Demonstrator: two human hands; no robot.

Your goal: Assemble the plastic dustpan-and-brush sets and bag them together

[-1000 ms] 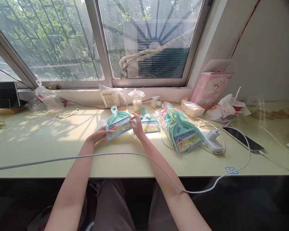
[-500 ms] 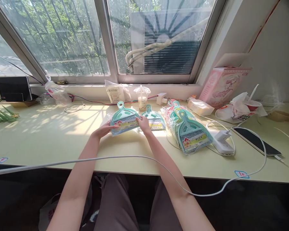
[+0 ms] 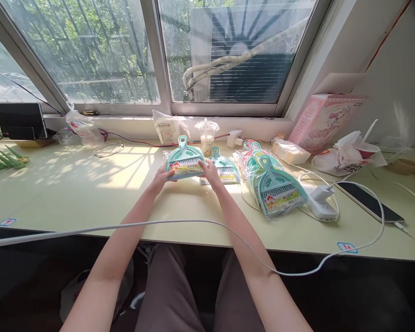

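Note:
Between my two hands is a green dustpan-and-brush set point(image 3: 184, 161) in a clear wrapper with a printed label, its handle pointing away from me. My left hand point(image 3: 162, 179) is closed on its lower left edge. At the lower right edge my right hand point(image 3: 210, 171) grips it too. Just behind my right hand, another wrapped green dustpan set point(image 3: 225, 168) lies on the table. To the right, several more wrapped dustpan sets point(image 3: 278, 189) lie in an overlapping pile, green ones in front and pink ones behind.
On the pale table point(image 3: 72, 198), a drink cup point(image 3: 206, 138) and a bag point(image 3: 168, 128) stand by the window. Right of the pile are a power strip point(image 3: 321, 205), a phone point(image 3: 368, 202) and a pink box point(image 3: 328, 121). A white cable point(image 3: 193, 221) crosses in front of my forearms.
The held dustpan set has levelled out from a tilt and moved slightly right. My left hand has shifted right with it, and the camera view has moved a little.

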